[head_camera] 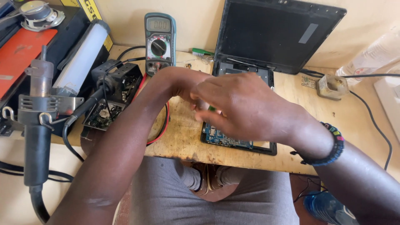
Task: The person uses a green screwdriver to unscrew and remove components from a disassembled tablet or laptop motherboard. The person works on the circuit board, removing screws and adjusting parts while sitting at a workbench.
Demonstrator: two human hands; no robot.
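head view: both hands meet over an opened device lying flat on the wooden bench [183, 137], its blue circuit board [227, 139] showing at the near edge under the palms. the right hand [241, 108] arches over the board with fingers curled down, and a small green-tipped thing seems to sit between the fingertips, but motion blur keeps me from telling whether it is truly gripped. the left hand [183, 83] crosses in beside it, wrist bent; its fingers are hidden behind the right hand, so i cannot tell how open it is.

to work well here i would judge it best to keep the wrists braced on the bench and press lightly, since the board is bare.

a multimeter [158, 41] stands behind, a dark laptop lid [279, 31] leans at the back, and a hot-air gun [36, 125] hangs at left. most of the board is covered.
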